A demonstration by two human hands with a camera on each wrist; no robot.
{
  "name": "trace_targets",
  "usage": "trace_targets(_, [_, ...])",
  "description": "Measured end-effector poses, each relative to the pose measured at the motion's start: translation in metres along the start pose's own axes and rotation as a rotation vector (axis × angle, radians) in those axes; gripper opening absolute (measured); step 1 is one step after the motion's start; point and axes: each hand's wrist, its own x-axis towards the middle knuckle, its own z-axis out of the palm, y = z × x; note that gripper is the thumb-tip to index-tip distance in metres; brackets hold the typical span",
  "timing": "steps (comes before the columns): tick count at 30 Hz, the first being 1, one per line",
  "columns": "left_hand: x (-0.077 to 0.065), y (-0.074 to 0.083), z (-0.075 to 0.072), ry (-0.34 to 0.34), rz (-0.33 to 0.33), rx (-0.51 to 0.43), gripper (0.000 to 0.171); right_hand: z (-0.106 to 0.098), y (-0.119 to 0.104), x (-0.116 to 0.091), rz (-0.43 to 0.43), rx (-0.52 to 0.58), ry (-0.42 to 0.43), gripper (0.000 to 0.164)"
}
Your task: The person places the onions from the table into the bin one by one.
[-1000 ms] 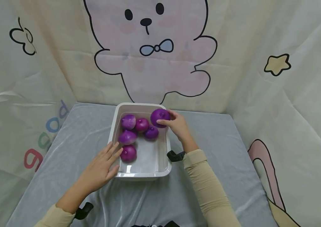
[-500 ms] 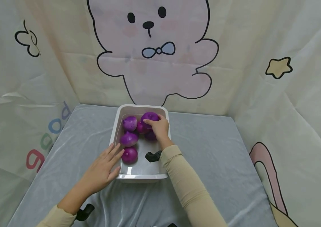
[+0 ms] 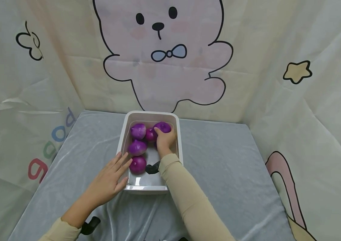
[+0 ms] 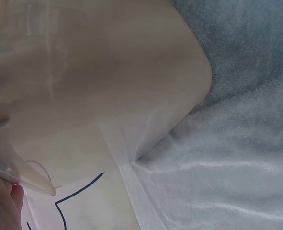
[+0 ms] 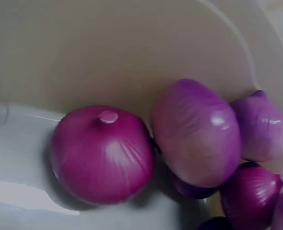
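My right hand [image 3: 166, 139] grips a dark purple onion [image 3: 162, 127] at the back right inside a white plastic bin [image 3: 180, 147]. Several other purple onions sit in the bin, among them a magenta onion [image 3: 138, 164] near its left wall and a paler onion [image 3: 137, 147] behind that. Another magenta onion [image 3: 150, 135] lies just left of the held one. The right hand covers part of an onion beneath it. With fingers straight, my left hand [image 3: 105, 180] rests at the bin's left rim. In the left wrist view, fingers [image 4: 2, 203] show at the lower left edge.
Grey-blue cloth [image 3: 218, 157] covers the table under the bin. A printed curtain [image 3: 255, 60] stands behind and at both sides. Dark wrist-camera mounts [image 3: 90, 225] stick out from the forearms.
My right hand has carried the held onion from over the bin's right rim leftward and down into the bin, then slightly right. The left hand has stayed at the left rim.
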Motion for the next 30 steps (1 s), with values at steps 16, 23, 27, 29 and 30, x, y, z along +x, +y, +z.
trace_targets(16, [-0.002,-0.002,0.002,-0.003,-0.006,-0.015,0.053,0.007,0.003,-0.018,0.228,0.357,0.135,0.084])
trace_targets(23, [-0.001,-0.002,0.002,0.019,0.004,-0.014,0.052,-0.004,0.009,-0.030,0.191,0.238,0.020,0.084])
trace_targets(27, [0.000,-0.001,0.001,0.017,0.001,-0.017,0.052,-0.011,0.011,-0.037,0.186,0.118,-0.093,0.086])
trace_targets(29, [-0.001,-0.001,0.000,0.012,0.005,-0.012,0.052,-0.014,0.013,-0.039,0.171,0.055,-0.140,0.088])
trace_targets(30, [-0.001,-0.001,0.000,0.007,0.005,-0.010,0.052,-0.015,0.013,-0.039,0.159,0.032,-0.157,0.088])
